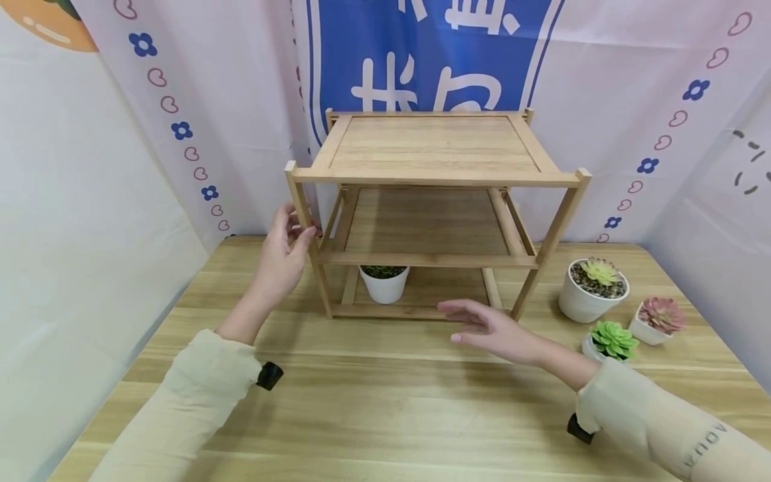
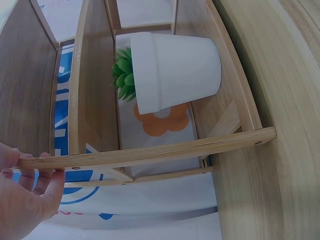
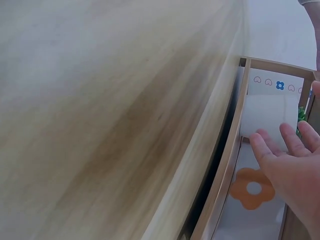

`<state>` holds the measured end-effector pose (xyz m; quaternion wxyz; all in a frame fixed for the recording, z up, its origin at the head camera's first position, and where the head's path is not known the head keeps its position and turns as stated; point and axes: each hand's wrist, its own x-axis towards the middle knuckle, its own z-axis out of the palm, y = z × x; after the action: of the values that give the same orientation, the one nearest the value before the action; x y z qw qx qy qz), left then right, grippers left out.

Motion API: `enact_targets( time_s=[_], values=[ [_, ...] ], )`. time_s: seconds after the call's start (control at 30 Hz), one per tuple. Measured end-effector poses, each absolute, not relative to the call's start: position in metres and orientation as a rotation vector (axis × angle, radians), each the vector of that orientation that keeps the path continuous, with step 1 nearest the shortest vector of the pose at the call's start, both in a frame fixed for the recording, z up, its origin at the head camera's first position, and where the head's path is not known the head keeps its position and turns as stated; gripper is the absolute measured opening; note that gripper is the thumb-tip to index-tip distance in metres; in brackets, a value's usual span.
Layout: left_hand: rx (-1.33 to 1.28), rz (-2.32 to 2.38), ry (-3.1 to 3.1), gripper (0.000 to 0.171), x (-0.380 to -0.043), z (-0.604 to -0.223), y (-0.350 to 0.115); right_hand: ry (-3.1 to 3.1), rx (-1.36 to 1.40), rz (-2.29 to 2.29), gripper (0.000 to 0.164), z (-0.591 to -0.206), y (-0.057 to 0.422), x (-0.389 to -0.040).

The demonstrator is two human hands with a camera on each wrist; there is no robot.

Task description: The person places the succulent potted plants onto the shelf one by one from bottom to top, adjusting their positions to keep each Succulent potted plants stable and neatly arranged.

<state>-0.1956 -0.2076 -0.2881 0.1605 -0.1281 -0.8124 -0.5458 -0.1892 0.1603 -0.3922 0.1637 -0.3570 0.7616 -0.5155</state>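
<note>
1. Now, over on the left, the left hand [image 1: 282, 258] has hold of the wooden rack [image 1: 427, 144], thumb and fingers closed in around its left front post [image 1: 299, 201], a little above the level of the middle shelf [image 1: 421, 224].
2. Across to the right hand [image 1: 488, 329], and it holds nothing: the fingers are loosely extended, thumb apart from them, hovering palm-in before the front edge of the bottom shelf [image 1: 446, 288].
3. The rack itself stands upright on the wood-grain table [image 1: 385, 402], three levels tall.
4. And there, on that bottom shelf, left of centre, sits a white pot [image 1: 385, 288], upright, its green plant [image 2: 125, 75] showing clearly from the left wrist; the right hand is near it, a gap between them in the head view.
5. Out to the right of the rack, three more planters share the table: a larger pot [image 1: 584, 302] with a yellow-green succulent [image 1: 601, 271], a small pink succulent [image 1: 660, 313] in white, and a bright green succulent [image 1: 613, 339] just beyond the right forearm.
6. Behind it all hangs a pale cloth [image 1: 602, 100], hearts and blue flowers down its length, a blue panel [image 1: 427, 40] with white characters above the rack.
</note>
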Motion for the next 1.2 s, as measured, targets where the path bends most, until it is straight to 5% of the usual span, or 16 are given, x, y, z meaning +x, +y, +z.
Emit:
enact_targets(
  time_s=[1.2],
  values=[
    [-0.379,-1.549,-2.326,0.045,-0.196,-0.289,-0.209,2.436,-1.101,-1.26,0.037,-0.399,0.205,-0.168]
  ],
)
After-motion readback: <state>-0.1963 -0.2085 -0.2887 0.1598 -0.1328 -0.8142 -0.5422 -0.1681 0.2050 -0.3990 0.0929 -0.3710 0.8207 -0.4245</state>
